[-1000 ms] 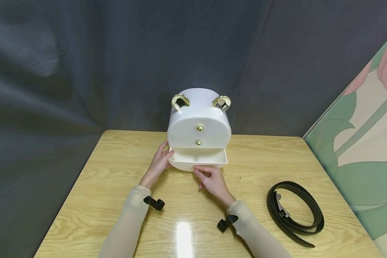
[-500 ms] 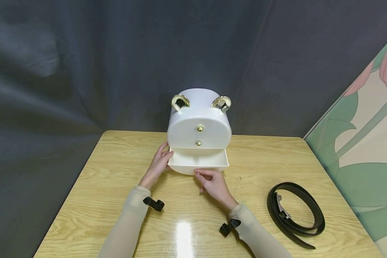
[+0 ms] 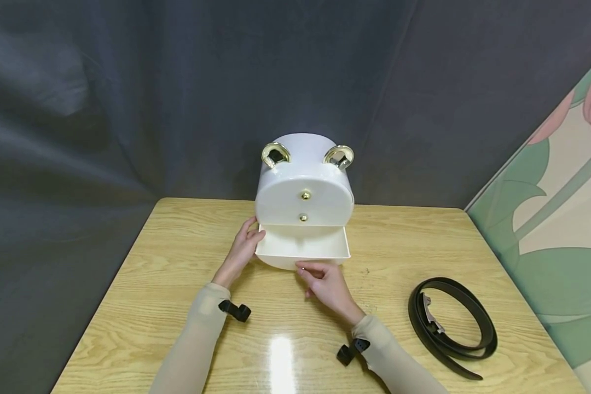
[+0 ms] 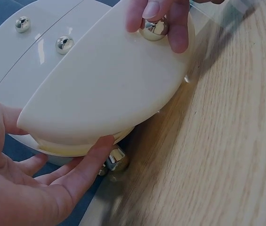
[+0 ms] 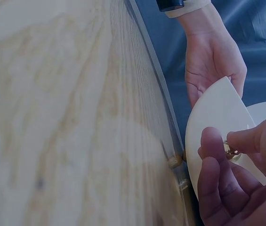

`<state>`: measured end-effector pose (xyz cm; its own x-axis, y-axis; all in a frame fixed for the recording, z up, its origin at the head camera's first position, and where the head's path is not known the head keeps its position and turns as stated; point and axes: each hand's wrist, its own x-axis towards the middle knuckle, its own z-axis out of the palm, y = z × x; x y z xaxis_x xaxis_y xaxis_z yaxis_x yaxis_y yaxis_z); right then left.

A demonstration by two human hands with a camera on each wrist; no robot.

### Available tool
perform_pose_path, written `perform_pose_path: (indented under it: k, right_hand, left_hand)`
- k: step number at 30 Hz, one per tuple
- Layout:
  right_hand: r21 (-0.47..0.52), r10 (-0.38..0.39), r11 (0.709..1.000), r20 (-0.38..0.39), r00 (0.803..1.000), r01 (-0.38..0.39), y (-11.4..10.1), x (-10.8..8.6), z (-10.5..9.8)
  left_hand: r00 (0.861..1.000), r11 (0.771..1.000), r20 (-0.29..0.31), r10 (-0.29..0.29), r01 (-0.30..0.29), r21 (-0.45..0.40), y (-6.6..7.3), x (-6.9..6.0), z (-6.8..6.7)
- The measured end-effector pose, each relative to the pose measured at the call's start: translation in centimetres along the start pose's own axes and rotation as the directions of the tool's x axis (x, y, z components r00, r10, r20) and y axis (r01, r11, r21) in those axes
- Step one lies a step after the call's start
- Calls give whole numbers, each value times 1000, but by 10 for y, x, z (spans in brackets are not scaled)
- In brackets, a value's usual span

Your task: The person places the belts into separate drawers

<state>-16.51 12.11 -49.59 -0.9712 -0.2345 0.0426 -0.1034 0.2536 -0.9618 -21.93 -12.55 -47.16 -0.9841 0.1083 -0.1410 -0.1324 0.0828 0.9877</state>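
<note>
A white, rounded storage box (image 3: 305, 164) with two gold ear-shaped loops stands at the back middle of the table. Its bottom drawer (image 3: 282, 261) is pulled out, and nothing shows inside it in the head view. My right hand (image 3: 329, 285) pinches that drawer's gold knob (image 5: 230, 151) between thumb and fingers. My left hand (image 3: 237, 256) rests against the box's left side with fingers spread and fairly straight. In the left wrist view its thumb lies by the corner of the drawer front (image 4: 100, 89), and its fingertips touch the curved lower side.
A coiled black belt (image 3: 487, 323) with a metal buckle (image 3: 429, 312) lies at the right of the wooden table (image 3: 167, 262). A dark curtain (image 3: 202, 98) hangs behind the box. A flower-patterned panel (image 3: 561, 219) borders the right side.
The bottom drawer has slid a little further out toward me, with my right hand moving back on its knob. My left hand has stayed at the box's side.
</note>
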Motion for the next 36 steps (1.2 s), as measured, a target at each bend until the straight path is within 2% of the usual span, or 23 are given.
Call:
perform_pose_path:
  k: [11,23,32,36]
  right_hand:
    - [3,30,1000,21,999,-30,-2,-5,-4]
    - [9,23,1000,34,999,-23,-4,-10,-4]
    - [-15,20,1000,107,994,-18,-4,-14,-7]
    - [-31,26,999,124,992,-22,-4,-18,-10]
  left_hand:
    - [1000,999,-3,7,-7,41,2,-1,0]
    - [1000,999,-13,13,-13,33,0,0,0]
    - [1000,999,-30,8,-7,49,0,-1,0]
    - [1000,999,-12,11,-11,40,0,-1,2]
